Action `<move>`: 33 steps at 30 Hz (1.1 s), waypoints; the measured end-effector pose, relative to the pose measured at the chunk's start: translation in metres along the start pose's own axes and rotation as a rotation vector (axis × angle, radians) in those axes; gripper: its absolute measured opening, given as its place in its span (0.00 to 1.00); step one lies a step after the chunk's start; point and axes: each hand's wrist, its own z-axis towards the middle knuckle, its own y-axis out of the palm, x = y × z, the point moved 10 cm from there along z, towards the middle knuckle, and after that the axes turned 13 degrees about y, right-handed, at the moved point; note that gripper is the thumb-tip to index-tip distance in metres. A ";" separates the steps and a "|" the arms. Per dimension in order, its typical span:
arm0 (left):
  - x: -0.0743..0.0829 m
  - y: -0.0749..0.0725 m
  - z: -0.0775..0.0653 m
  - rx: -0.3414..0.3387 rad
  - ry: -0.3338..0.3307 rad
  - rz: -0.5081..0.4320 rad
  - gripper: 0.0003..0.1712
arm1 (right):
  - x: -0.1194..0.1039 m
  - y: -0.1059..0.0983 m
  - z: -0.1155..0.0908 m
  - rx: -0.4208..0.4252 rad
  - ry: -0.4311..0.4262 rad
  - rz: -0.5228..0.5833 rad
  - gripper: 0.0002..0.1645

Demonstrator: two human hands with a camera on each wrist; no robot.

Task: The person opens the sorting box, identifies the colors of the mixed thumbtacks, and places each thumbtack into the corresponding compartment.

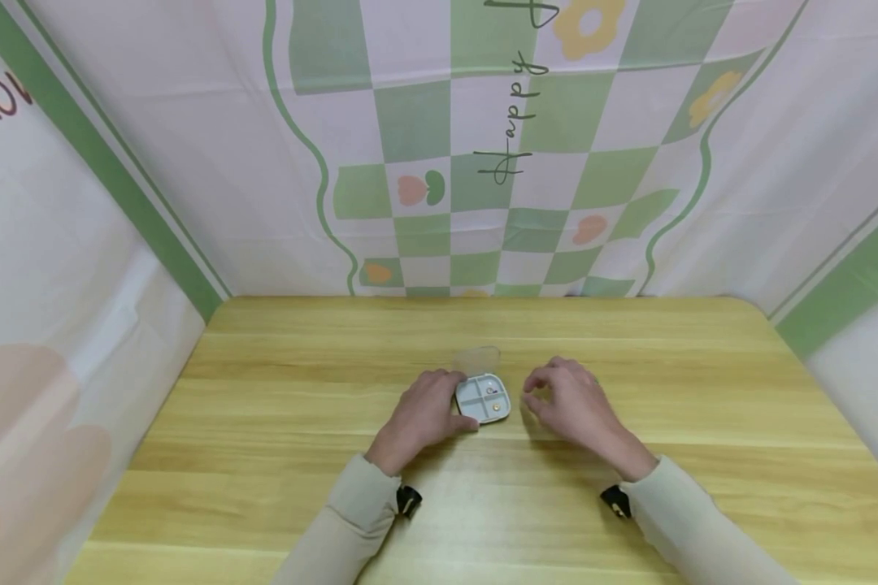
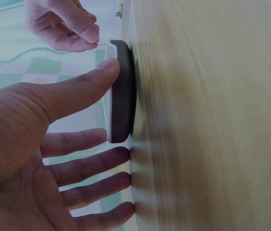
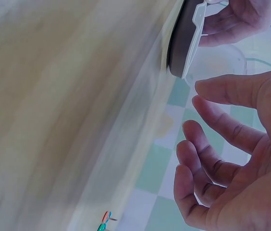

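Note:
A small pill box (image 1: 474,410) with four compartments lies on the table, pale inside and dark outside. Its clear lid (image 1: 480,357) stands open at the far side. Two tiny shiny pieces sit in the right-hand compartments, one (image 1: 490,391) in the far one and one (image 1: 496,407) in the near one. My left hand (image 1: 426,410) grips the box from the left, thumb at the near edge and index finger at the far edge. To the right of the box, my right hand (image 1: 571,402) hovers with loosely bent fingers, thumb and index tips close together, nothing visible between them.
Small coloured pieces (image 3: 104,220) with thin metal pins lie on the table beyond the right hand in the right wrist view. The wooden table (image 1: 300,357) ends at a patterned cloth backdrop (image 1: 417,122). Dark bands (image 1: 408,501) circle both wrists.

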 end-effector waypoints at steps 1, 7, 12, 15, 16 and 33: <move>0.000 0.000 0.000 0.000 0.000 0.002 0.41 | 0.001 0.000 0.000 -0.001 0.002 0.002 0.05; 0.000 0.001 0.000 -0.002 -0.001 0.006 0.41 | 0.008 -0.002 -0.001 -0.002 0.021 0.000 0.05; 0.000 0.001 0.000 0.000 0.000 0.004 0.41 | 0.014 -0.003 -0.002 0.002 0.037 -0.013 0.05; 0.000 0.000 0.000 0.000 0.003 -0.001 0.41 | 0.016 -0.003 -0.003 0.001 0.040 -0.018 0.05; 0.000 0.001 0.000 -0.001 0.002 -0.002 0.41 | 0.017 -0.004 -0.003 0.001 0.042 -0.018 0.05; 0.001 -0.001 -0.001 0.001 0.001 -0.005 0.40 | 0.025 -0.012 -0.007 0.022 0.051 -0.010 0.06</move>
